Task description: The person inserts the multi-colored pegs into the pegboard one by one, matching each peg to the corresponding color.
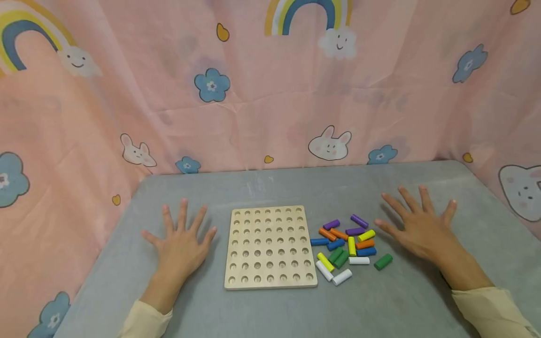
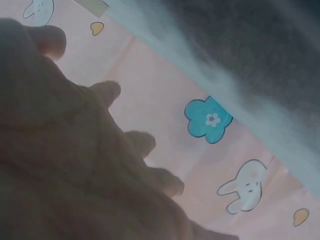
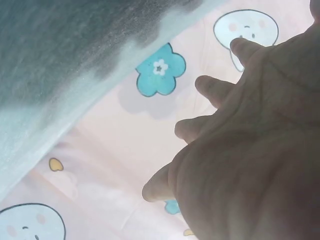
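Observation:
A square wooden pegboard [image 1: 270,248] with rows of round holes lies on the grey table, its holes bare. Just right of it, short coloured pegs are scattered loosely: purple [image 1: 359,221], orange [image 1: 327,234], blue [image 1: 366,252], yellow [image 1: 325,261], green [image 1: 383,262] and white [image 1: 342,277]. To the left of the board, my left hand [image 1: 179,249] is spread with its fingers straight, holding nothing. My right hand [image 1: 424,230] spreads likewise to the right of the pegs, apart from them. The wrist views show the left palm [image 2: 75,150] and right palm [image 3: 250,150] bare.
The grey table [image 1: 270,314] reaches back to a pink curtain [image 1: 262,122] printed with rainbows, flowers and rabbits. The same curtain hangs along both sides of the table.

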Demonstrator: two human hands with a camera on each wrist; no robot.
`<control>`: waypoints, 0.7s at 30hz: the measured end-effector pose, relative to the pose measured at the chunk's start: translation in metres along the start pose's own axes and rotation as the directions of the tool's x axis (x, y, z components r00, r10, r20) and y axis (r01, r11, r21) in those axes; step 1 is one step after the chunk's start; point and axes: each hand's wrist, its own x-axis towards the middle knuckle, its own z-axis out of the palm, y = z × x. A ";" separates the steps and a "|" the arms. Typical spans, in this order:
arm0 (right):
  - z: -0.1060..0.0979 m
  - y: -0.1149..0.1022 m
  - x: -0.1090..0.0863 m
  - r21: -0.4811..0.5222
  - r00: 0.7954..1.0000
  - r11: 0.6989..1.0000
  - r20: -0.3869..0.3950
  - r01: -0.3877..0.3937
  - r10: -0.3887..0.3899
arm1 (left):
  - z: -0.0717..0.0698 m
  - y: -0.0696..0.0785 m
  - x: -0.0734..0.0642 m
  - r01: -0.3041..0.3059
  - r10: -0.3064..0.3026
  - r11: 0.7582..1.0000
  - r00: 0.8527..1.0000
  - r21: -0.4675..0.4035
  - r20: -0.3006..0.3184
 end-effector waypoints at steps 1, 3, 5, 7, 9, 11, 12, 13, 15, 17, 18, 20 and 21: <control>0.000 0.000 0.000 -0.002 1.000 1.000 -0.001 0.000 0.000 | 0.000 0.000 0.000 -0.001 0.001 1.000 1.000 0.000 0.002; 0.001 0.000 0.000 -0.002 1.000 1.000 -0.004 0.001 -0.001 | 0.000 0.001 0.000 -0.003 0.003 1.000 1.000 0.004 0.005; 0.002 -0.001 0.000 -0.005 1.000 1.000 -0.010 0.001 -0.001 | 0.000 0.002 0.001 -0.005 0.005 1.000 1.000 0.000 0.011; 0.002 -0.001 0.000 -0.007 1.000 1.000 -0.016 0.002 -0.002 | 0.001 0.003 0.001 -0.006 0.006 1.000 1.000 0.000 0.012; 0.002 -0.001 0.000 -0.008 1.000 1.000 -0.020 0.002 -0.003 | 0.002 0.004 0.002 -0.007 0.007 1.000 1.000 -0.007 0.012; 0.002 -0.001 -0.001 -0.010 1.000 1.000 -0.024 0.004 -0.004 | 0.002 0.004 0.002 -0.007 0.007 1.000 1.000 -0.012 0.012; 0.002 -0.001 -0.001 -0.009 1.000 1.000 -0.027 0.006 -0.006 | 0.003 0.005 0.002 -0.006 0.007 1.000 1.000 -0.013 0.010; 0.001 0.000 -0.001 -0.013 0.999 1.000 -0.032 0.009 -0.010 | 0.003 0.005 0.002 -0.006 0.006 1.000 1.000 -0.016 0.009; 0.000 0.001 -0.001 -0.019 0.999 1.000 -0.045 0.022 -0.022 | 0.002 0.005 0.001 -0.006 0.006 1.000 1.000 -0.021 0.005; -0.002 0.003 -0.001 -0.030 0.997 0.999 -0.066 0.043 -0.045 | 0.001 0.004 0.001 -0.010 0.010 1.000 1.000 -0.018 0.002; -0.004 0.004 -0.001 -0.034 0.995 0.998 -0.080 0.058 -0.061 | 0.001 0.003 0.001 -0.015 0.015 1.000 1.000 -0.014 -0.003; -0.008 0.004 -0.002 -0.035 0.989 0.995 -0.108 0.098 -0.102 | -0.002 0.002 0.000 -0.029 0.029 1.000 0.999 -0.004 -0.023; -0.010 0.003 -0.003 -0.029 0.985 0.992 -0.119 0.123 -0.126 | -0.004 0.001 0.000 -0.037 0.037 0.999 0.999 0.001 -0.033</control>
